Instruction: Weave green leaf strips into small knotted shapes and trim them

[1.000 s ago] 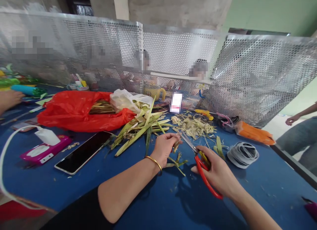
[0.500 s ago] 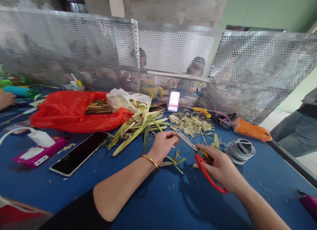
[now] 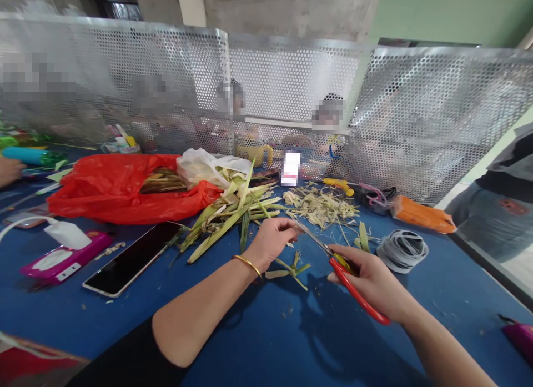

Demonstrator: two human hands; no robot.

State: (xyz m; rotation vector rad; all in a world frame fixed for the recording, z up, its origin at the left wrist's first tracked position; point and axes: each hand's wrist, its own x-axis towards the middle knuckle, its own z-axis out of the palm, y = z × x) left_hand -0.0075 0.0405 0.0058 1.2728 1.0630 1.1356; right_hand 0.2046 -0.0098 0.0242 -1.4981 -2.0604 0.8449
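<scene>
1. Your right hand (image 3: 370,276) grips the scissors (image 3: 358,295), blades (image 3: 311,235) pointing toward your left hand (image 3: 270,244).
2. Your left hand curls near the blade tips; whether it grasps anything cannot be told.
3. Leaves (image 3: 225,227) lie beyond it on the table (image 3: 266,337), left of the shavings (image 3: 325,206).

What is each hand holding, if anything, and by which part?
Right hand: red-handled metal scissors, by the handles. Left hand: pinched near the blade tips; whether it holds anything cannot be told.

No text or label is legible anywhere.
</scene>
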